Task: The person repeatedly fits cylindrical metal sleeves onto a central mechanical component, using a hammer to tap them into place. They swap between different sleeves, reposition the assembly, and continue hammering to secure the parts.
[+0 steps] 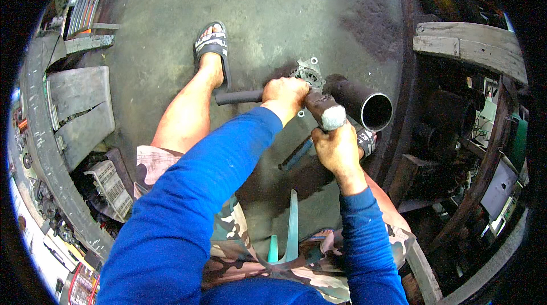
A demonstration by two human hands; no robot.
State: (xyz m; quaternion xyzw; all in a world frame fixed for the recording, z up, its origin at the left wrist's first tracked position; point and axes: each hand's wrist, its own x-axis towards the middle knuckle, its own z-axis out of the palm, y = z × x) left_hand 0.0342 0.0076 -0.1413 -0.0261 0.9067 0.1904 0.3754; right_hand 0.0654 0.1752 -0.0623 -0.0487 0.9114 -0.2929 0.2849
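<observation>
Partly hidden under both hands (283, 95) (337, 148): metal part (307, 71).

Blue long sleeves (188, 202), camouflage shorts (228, 231), black sandals (211, 43).

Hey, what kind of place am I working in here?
Likely a repair or metal workshop: an oil-stained concrete floor, a heavy steel pipe beside a toothed metal part, and worn machine parts piled along the sides.
</observation>
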